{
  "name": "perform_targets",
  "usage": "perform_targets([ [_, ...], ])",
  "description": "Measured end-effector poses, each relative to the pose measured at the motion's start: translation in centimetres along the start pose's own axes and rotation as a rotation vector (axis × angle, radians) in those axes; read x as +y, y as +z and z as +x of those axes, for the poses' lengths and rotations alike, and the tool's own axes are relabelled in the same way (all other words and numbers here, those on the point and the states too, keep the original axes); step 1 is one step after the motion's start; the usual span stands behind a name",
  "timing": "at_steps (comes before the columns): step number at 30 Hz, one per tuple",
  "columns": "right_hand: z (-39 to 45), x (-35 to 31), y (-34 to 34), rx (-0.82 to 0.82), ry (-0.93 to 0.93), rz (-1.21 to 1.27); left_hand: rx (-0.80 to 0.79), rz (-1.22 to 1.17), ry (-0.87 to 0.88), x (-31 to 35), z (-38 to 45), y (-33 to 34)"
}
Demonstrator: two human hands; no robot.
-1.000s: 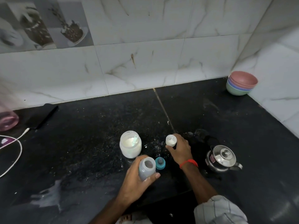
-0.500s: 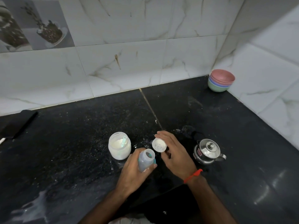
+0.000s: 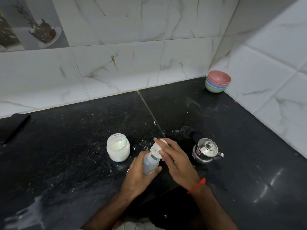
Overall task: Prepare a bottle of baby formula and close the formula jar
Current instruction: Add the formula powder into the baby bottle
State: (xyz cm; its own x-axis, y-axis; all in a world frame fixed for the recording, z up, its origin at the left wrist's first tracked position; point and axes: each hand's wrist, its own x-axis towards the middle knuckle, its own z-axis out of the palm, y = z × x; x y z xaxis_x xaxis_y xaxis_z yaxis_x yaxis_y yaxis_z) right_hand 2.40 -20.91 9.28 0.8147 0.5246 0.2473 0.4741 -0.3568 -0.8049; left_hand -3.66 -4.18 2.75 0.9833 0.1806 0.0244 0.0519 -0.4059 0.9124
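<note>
While my left hand [image 3: 141, 173] wraps its fingers [image 3: 158, 169] around the small baby bottle [image 3: 150, 165], holding it tilted just above the black table [image 3: 66, 155], my right hand [image 3: 174, 156] pinches a white cap [image 3: 157, 149] right at the bottle's open mouth. That cap sits at an angle, touching or nearly touching the rim; I cannot tell whether any thread has caught. I judge the step in hand to be fitting this cap onto the bottle.

To do it well, I would bring the bottle upright first, so nothing inside runs toward the mouth. Then I would level the cap flat over the neck and turn it gently until it seats, since a slanted start is likely to cross the threads and leak later. My left grip should stay low on the body and leave the neck free.

The formula jar [image 3: 118, 147] stands open just left of the hands, with a pale scoop [image 3: 123, 141] resting in the powder. Its lid is not something I can pick out with certainty, so closing it remains to be done. A steel kettle [image 3: 206, 151] stands near my right wrist; I would keep my elbow clear of it.
</note>
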Motion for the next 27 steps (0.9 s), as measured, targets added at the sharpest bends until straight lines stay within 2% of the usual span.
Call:
perform_targets([
  [8, -0.7, -1.6, -0.7, 0.133, -0.106, -0.003, -0.006, -0.096, 0.026, 1.5, 0.4, 0.2],
  [19, -1.1, -2.8, -1.8, 0.192, -0.207, -0.068, -0.045, -0.176, 0.027, 3.9, 1.1, 0.8],
  [27, -1.5, -2.7, -2.0, 0.233, -0.206, -0.09, -0.057, -0.212, 0.016, 3.8, 1.1, 1.4],
])
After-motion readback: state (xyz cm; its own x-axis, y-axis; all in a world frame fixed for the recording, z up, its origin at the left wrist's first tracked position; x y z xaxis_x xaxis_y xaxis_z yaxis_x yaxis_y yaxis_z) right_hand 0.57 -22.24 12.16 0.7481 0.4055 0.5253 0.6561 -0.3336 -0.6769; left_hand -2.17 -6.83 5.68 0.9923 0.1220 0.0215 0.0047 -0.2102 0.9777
